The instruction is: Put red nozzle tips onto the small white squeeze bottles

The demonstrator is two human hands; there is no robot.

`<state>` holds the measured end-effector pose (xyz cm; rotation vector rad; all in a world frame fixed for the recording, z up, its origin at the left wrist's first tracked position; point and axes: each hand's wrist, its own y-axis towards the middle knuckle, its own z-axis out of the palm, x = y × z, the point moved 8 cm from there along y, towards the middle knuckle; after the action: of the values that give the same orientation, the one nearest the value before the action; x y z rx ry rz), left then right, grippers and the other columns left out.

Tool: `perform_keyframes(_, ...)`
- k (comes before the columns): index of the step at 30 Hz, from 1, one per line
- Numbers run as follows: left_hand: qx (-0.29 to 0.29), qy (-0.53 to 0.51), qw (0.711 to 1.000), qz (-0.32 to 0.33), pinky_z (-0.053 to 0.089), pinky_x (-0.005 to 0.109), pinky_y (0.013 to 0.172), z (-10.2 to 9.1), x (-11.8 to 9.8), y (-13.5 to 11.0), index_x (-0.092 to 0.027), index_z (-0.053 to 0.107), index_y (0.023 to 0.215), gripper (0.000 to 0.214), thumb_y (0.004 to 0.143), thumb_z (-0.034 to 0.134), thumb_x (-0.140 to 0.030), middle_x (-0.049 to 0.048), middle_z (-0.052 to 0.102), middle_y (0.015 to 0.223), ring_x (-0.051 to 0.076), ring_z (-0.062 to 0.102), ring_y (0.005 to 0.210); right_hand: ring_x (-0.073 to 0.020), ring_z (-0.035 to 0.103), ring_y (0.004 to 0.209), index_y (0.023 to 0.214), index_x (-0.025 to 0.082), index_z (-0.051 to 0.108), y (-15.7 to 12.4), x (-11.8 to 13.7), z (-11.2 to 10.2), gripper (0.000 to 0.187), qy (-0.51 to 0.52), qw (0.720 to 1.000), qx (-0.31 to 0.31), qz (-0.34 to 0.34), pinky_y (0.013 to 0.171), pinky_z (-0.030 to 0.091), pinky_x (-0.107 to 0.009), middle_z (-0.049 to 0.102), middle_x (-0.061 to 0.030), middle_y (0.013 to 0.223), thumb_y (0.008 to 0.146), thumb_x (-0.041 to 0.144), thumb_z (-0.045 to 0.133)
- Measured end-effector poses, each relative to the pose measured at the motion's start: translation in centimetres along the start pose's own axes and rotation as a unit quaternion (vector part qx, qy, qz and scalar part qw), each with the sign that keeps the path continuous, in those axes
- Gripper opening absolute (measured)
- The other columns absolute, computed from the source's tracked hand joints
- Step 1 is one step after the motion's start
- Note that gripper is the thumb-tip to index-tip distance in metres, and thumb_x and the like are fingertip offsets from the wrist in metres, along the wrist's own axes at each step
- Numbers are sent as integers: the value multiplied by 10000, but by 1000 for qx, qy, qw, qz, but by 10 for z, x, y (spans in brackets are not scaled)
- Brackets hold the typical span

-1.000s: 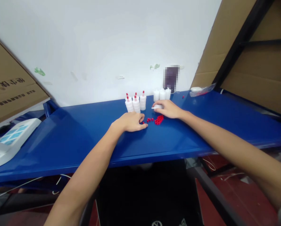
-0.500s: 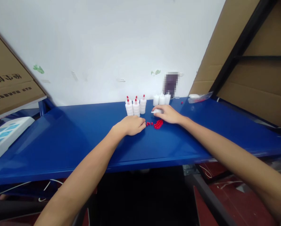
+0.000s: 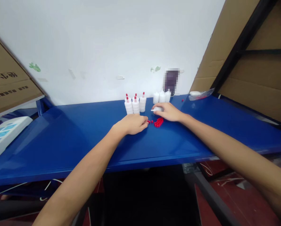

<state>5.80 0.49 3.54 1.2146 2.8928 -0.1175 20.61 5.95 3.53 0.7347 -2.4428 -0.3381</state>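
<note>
My left hand [image 3: 134, 124] is low over the table, its thumb and fingertips closed at the leftmost of the small red caps, which they mostly hide. My right hand [image 3: 170, 112] grips a white squeeze bottle [image 3: 158, 109] lying on its side, its bare nozzle pointing left. Just right of my left fingertips lie a few loose red caps, beside a small heap of red caps [image 3: 158, 122]. Behind my left hand stands a group of white bottles [image 3: 135, 107] with red-tipped nozzles. More white bottles [image 3: 162, 97], without red tips, stand behind my right hand.
Everything stands on a blue table [image 3: 84, 135] against a white wall. One red cap [image 3: 182, 100] and a clear plastic bag [image 3: 201, 94] lie at the back right. A white device [image 3: 7, 133] with blue panels is at the left, and cardboard flanks both sides.
My left hand has shifted slightly right, and its fingertips now cover the leftmost loose red cap. My right hand still holds the bottle in about the same place. The view has tilted slightly.
</note>
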Motion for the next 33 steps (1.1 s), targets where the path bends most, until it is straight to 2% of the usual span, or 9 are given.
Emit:
perform_keyframes(4,-7,-13,1000,-11,380,330,618,-3,-3,-1,-198,609,892,350,986,388,-452,86,675,766,227,602,664,-275,708,1054,1080,184,743,0,0,-1,284,-1,1000,-2,-2,970,506,-416,772,-83,1139,899,343,593)
perform_keyframes(8,-19,-5,1000,-17,378,333,608,-2,-2,0,-198,610,904,336,947,456,-493,90,681,779,244,624,689,-273,710,1042,1078,188,741,0,0,-1,279,-3,1000,-3,4,967,510,-416,774,-77,1131,893,339,597)
perform_keyframes(17,-37,23,998,-47,406,346,626,6,4,7,-179,612,1012,484,979,364,-593,130,709,851,298,676,767,-275,710,1039,1068,183,741,1,1,-1,264,-2,1000,2,5,957,510,-413,775,-81,1124,893,320,600)
perform_keyframes(23,-32,-2,999,-33,409,325,622,9,4,14,-174,598,1014,609,966,342,-724,127,716,865,284,679,764,-271,711,1035,1076,184,747,1,1,-1,273,-6,1000,-3,2,954,516,-404,775,-78,1123,889,320,601)
perform_keyframes(28,-22,7,1000,-7,384,319,601,8,3,18,-173,608,1006,554,1005,314,-643,121,713,854,256,662,712,-277,708,1035,1072,191,749,1,0,0,280,-3,1000,-1,0,956,517,-419,773,-82,1120,892,337,593)
perform_keyframes(33,-31,26,999,-12,414,341,634,8,0,18,-170,637,1030,515,998,327,-579,126,714,851,278,673,745,-280,706,1027,1069,188,746,1,0,0,294,2,1000,5,-3,943,515,-420,771,-83,1114,893,357,584)
